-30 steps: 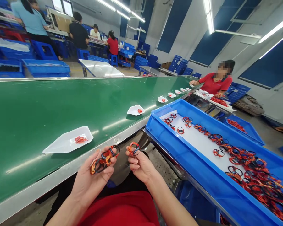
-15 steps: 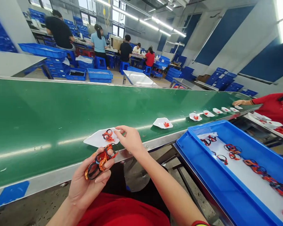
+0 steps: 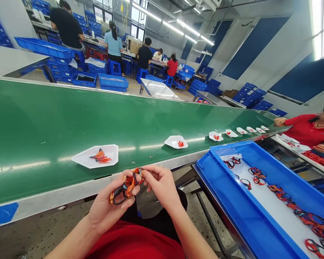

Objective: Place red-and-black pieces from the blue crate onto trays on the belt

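My left hand (image 3: 104,207) is closed around a bunch of orange, red and black looped bands (image 3: 128,187) above the conveyor's near edge. Fingertips of my right hand (image 3: 163,187) pinch the right end of that bunch; exactly which strand they grip is hidden. Beyond my hands, to the left, a white pointed tray (image 3: 82,160) lies on the green belt. Inside it is a small heap of orange-red pieces with a dark one (image 3: 101,157).
The green conveyor belt (image 3: 56,111) carries more white trays (image 3: 172,141) with red pieces, in a row to the right. A blue crate (image 3: 216,187) holding several looped bands stands at my right. A co-worker in red (image 3: 310,124) sits at the far right; others work behind.
My right hand has left the white tray and come to the bunch in my left hand. The trays have shifted left in view, and a dark piece now lies flat in the nearest one.
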A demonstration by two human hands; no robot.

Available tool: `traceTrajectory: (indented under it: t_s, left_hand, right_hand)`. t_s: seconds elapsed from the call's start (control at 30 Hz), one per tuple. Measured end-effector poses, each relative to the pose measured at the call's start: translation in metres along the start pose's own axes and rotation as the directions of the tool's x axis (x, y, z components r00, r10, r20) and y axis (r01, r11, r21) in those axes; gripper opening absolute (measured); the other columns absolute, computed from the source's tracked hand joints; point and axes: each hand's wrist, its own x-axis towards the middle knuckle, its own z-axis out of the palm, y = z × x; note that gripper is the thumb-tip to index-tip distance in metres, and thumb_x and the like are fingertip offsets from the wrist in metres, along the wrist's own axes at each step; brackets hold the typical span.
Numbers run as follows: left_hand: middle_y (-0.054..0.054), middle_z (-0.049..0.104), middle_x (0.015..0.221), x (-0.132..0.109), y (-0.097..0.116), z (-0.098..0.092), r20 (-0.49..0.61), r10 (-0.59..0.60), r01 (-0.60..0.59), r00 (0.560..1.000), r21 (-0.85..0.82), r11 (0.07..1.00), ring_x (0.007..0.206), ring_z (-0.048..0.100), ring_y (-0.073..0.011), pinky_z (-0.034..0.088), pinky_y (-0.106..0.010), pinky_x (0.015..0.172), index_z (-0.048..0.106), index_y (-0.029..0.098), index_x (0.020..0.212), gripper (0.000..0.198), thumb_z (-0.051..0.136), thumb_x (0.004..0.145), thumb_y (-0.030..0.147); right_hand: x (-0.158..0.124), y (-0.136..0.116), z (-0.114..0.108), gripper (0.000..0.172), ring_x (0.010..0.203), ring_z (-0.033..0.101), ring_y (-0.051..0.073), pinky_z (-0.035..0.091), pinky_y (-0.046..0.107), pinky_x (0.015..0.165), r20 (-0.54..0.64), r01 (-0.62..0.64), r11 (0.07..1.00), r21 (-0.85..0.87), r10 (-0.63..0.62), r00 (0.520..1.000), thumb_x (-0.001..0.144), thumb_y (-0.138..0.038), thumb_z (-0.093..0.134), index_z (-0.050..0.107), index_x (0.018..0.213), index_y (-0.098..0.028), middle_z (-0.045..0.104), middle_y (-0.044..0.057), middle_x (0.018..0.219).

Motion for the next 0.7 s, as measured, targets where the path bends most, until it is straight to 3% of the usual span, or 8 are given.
traceTrajectory:
  t_s: [0.1,0.17,0.27,0.33,0.47,0.6,0.7]
  left_hand:
    - [-0.008,0.063,0.096,-0.002,-0.002,0.004,-0.107,0.029,-0.017,0.994,0.115,0.993,0.071,0.059,-0.0144,0.043,-0.018,0.044,0.065,0.018,0.095,0.017,0.058,0.080,0.015]
    - [-0.009,0.063,0.104,-0.002,-0.002,0.005,-0.176,0.055,-0.025,0.983,0.165,0.986,0.075,0.062,-0.0162,0.046,-0.020,0.047,0.065,0.019,0.101,0.023,0.059,0.079,0.014]
    - [-0.012,0.062,0.112,0.003,-0.003,0.003,-0.251,0.062,-0.023,0.966,0.159,0.987,0.080,0.063,-0.0181,0.049,-0.021,0.051,0.064,0.019,0.105,0.025,0.058,0.081,0.015]
    - [-0.014,0.063,0.110,0.007,-0.005,0.000,-0.276,0.046,-0.011,0.960,0.124,0.992,0.078,0.063,-0.0185,0.049,-0.022,0.051,0.065,0.016,0.104,0.024,0.057,0.081,0.014]
    - [-0.015,0.065,0.099,0.013,-0.009,-0.002,-0.280,0.006,0.010,0.960,0.055,0.998,0.074,0.063,-0.0191,0.050,-0.023,0.049,0.067,0.013,0.100,0.023,0.056,0.080,0.011]
    - [-0.014,0.066,0.093,0.013,-0.010,-0.003,-0.289,-0.007,0.008,0.957,0.003,1.000,0.073,0.064,-0.0197,0.053,-0.025,0.050,0.067,0.012,0.099,0.022,0.054,0.080,0.010]
    - [-0.016,0.066,0.096,0.014,-0.007,-0.002,-0.305,-0.017,0.002,0.952,-0.048,0.999,0.078,0.066,-0.0218,0.057,-0.027,0.056,0.065,0.009,0.102,0.024,0.054,0.081,0.010]
  right_hand:
    - [0.003,0.006,-0.006,0.018,0.056,0.056,0.011,0.047,0.019,0.044,-0.151,0.026,0.994,0.102,-0.010,0.989,0.074,-0.030,0.067,0.072,0.085,-0.016,0.067,0.004,0.072]
    - [0.007,0.008,-0.014,0.016,0.052,0.053,0.007,0.045,0.016,0.043,-0.186,-0.007,0.938,0.347,0.076,0.980,0.071,-0.029,0.071,0.071,0.081,-0.016,0.066,0.002,0.071]
    - [0.010,0.009,-0.027,0.021,0.048,0.046,0.002,0.040,0.009,0.040,-0.019,-0.177,0.669,0.722,0.275,0.961,0.062,-0.024,0.079,0.068,0.077,-0.014,0.059,-0.002,0.066]
    - [0.010,0.009,-0.033,0.026,0.048,0.044,0.000,0.039,0.007,0.039,0.090,-0.262,0.510,0.820,0.336,0.938,0.059,-0.019,0.081,0.066,0.079,-0.013,0.057,-0.003,0.066]
    - [0.009,0.013,-0.038,0.026,0.048,0.044,0.000,0.039,0.005,0.040,0.198,-0.314,0.367,0.876,0.321,0.926,0.065,-0.015,0.079,0.064,0.086,-0.012,0.056,-0.003,0.067]
    - [0.008,0.020,-0.035,0.031,0.049,0.042,-0.001,0.038,0.005,0.041,0.221,-0.327,0.363,0.873,0.303,0.927,0.063,-0.017,0.080,0.063,0.089,-0.013,0.055,-0.003,0.068]
    - [0.016,0.021,-0.037,0.030,0.047,0.041,0.000,0.037,0.009,0.040,0.079,-0.241,0.572,0.784,0.293,0.953,0.059,-0.024,0.082,0.065,0.082,-0.014,0.056,-0.003,0.067]
